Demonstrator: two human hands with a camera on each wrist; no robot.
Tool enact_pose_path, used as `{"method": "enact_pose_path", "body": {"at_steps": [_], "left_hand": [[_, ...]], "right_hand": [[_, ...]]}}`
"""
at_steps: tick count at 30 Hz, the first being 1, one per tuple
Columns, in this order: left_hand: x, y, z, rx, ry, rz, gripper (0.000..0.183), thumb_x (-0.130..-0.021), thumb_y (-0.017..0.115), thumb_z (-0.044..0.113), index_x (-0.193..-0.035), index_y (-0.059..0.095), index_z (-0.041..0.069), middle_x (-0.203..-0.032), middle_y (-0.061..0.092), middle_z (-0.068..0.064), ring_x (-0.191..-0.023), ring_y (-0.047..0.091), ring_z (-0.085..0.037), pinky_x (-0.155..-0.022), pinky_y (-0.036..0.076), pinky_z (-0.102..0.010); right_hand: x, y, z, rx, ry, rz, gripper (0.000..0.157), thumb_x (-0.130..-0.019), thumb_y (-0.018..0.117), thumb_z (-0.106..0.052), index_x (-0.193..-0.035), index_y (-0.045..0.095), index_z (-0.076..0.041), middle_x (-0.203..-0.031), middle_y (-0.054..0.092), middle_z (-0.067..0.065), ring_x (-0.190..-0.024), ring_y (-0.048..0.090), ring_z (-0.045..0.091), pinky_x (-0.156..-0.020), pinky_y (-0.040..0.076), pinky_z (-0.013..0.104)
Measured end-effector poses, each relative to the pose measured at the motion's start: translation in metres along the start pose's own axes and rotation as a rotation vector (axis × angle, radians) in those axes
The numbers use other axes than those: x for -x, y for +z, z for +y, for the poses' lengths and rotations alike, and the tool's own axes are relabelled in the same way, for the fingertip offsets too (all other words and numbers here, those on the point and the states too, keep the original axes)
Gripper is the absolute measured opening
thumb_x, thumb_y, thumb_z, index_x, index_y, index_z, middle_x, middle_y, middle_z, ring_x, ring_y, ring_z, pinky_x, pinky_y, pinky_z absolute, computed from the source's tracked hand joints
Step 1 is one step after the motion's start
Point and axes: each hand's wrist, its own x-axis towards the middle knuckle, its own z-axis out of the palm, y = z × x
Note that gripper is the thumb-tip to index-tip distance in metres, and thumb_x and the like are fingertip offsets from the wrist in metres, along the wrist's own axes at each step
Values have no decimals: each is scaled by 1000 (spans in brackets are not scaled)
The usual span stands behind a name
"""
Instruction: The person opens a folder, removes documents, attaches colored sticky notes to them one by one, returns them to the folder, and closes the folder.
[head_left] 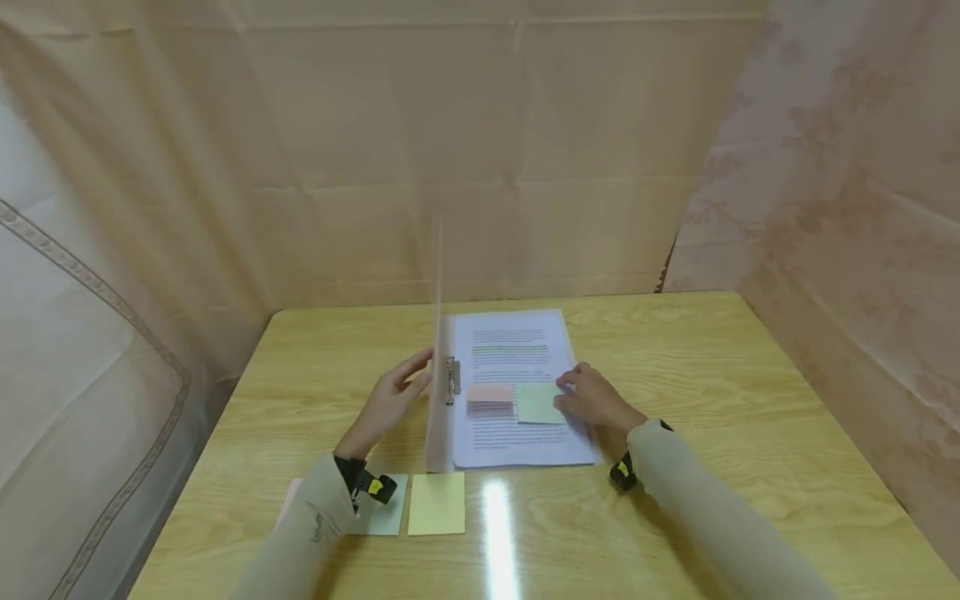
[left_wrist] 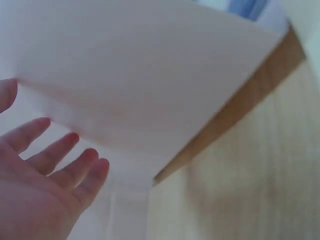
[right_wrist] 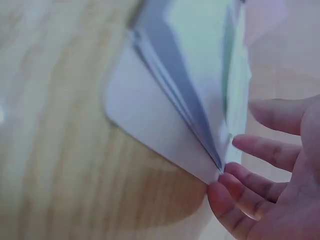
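Note:
A pale folder lies open on the table, its cover (head_left: 438, 342) standing nearly upright, edge-on in the head view. Printed sheets (head_left: 517, 450) lie inside beside a metal clip (head_left: 451, 381). On the top sheet are a pink sticky note (head_left: 491, 393) and a light green sticky note (head_left: 538, 404). My left hand (head_left: 386, 404) touches the outside of the cover with extended fingers (left_wrist: 65, 150). At the sheets' right edge, my right hand (head_left: 597, 402) has its thumb and index beside the green note. Its loosely bent fingers (right_wrist: 240, 185) touch the folder's edge in the right wrist view.
In front of the folder lie a yellow sticky note pad (head_left: 437, 504) and a pale blue-green one (head_left: 388, 508). A pink one (head_left: 287, 498) is mostly hidden by the left sleeve. The wooden table (head_left: 675, 350) is bordered by hanging cloths (head_left: 480, 150).

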Motion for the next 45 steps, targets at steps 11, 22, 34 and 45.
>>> {"method": "enact_pose_path", "body": {"at_steps": [11, 22, 34, 45], "left_hand": [[-7, 27, -24, -303, -142, -145, 65, -99, 53, 40, -153, 31, 11, -160, 24, -16, -148, 21, -37, -118, 19, -57], [-15, 46, -30, -541, -175, -207, 73, -94, 62, 38, -152, 31, 5, -162, 15, -20, -150, 15, -39, -118, 22, -54], [-25, 62, -17, -687, -184, -229, 72, -94, 63, 35, -149, 33, 0, -160, 18, -26, -149, 16, -40, -119, 21, -52], [-25, 61, -18, -644, -234, -270, 78, -93, 65, 34, -151, 27, -1, -162, 9, -24, -151, 9, -38, -119, 21, -52]], "right_hand": [[1, -16, 11, -427, 128, 27, 53, -106, 34, -38, -137, 50, 1, -126, 57, 22, -105, 57, 29, -81, 50, 33], [5, -14, 5, -220, 52, -32, 87, -94, 42, -64, -153, 25, -3, -156, 27, 27, -142, 28, 46, -113, 26, 61], [8, 0, -4, 199, -38, -167, 97, -80, 70, -57, -152, 30, -7, -160, 14, 27, -147, 12, 48, -115, 18, 64], [-3, 3, -14, 294, -3, -211, 97, -79, 74, -50, -152, 30, -5, -158, 14, 30, -146, 15, 50, -115, 19, 63]]}}
